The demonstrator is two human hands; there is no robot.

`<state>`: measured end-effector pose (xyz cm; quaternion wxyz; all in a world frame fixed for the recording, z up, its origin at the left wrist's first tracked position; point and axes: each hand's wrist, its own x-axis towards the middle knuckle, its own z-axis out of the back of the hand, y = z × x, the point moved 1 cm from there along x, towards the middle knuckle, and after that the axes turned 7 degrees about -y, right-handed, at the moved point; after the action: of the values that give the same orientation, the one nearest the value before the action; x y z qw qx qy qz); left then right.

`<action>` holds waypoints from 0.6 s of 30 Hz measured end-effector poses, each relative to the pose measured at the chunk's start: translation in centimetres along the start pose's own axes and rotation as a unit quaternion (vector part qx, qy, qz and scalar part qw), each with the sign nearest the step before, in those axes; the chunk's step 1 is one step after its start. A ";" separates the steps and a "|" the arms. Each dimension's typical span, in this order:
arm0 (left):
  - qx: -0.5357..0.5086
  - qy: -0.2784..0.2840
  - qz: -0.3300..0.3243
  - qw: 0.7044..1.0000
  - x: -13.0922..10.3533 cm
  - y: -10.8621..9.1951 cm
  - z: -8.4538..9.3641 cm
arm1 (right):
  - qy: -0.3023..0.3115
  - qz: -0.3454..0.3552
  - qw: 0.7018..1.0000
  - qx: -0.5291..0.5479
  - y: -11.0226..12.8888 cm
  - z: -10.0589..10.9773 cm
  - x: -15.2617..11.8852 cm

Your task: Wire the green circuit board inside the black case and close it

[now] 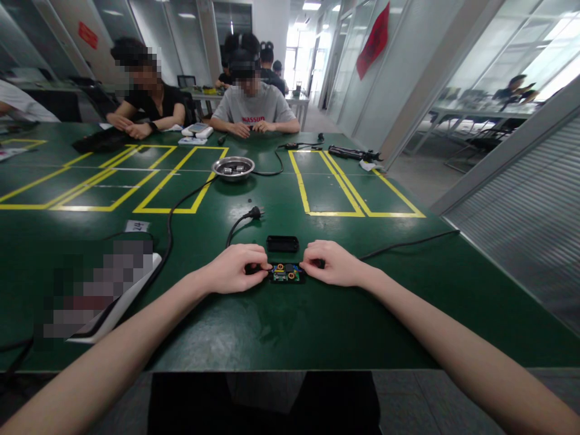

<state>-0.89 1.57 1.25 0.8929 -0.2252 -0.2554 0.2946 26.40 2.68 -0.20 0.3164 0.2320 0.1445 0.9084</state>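
In front of me on the green table lies an open black plastic case half (287,280) holding a circuit board (285,272) with copper-wound coils. My left hand (238,269) is closed at its left end, thumb and fingers pinching the power cord (233,229). That cord runs out behind the hand to a black plug (255,212). At the right end my right hand (333,263) pinches another black cable (399,245), which leads off to the right. Just beyond the board, the matching empty case half (283,243) lies with its hollow side up. Fingers partly hide where both cables enter.
A metal bowl (233,169) with small metal parts stands farther back. To the left lies a white-edged device (154,266), mostly blurred, beside a label (137,226). Yellow tape (330,213) marks rectangles on the table. Two people (254,106) sit across; a black tripod (353,153) lies far right.
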 end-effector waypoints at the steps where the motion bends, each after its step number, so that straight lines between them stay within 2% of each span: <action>1: 0.001 0.001 -0.001 1.000 0.0 -0.1 0.0 | 0.003 0.002 1.000 -0.011 0.1 0.0 0.1; 7: 0.028 0.007 -0.009 1.000 0.0 -0.1 -0.1 | 0.019 0.040 0.996 -0.078 0.7 0.0 0.7; 12: 0.083 -0.021 0.000 0.996 0.3 0.2 -0.4 | 0.003 0.005 0.993 -0.115 0.1 -0.1 1.0; 15: 0.099 -0.019 -0.009 0.995 0.3 0.3 -0.4 | -0.001 -0.007 0.994 -0.110 -0.3 0.0 1.1; 18: 0.112 -0.014 -0.022 0.993 0.3 0.4 -0.4 | 0.003 0.011 0.996 -0.088 -0.6 -0.1 1.2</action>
<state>-0.63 1.92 0.80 0.9151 -0.1141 -0.2381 0.3048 25.81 3.87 -0.09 0.3248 0.2019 0.0619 0.9219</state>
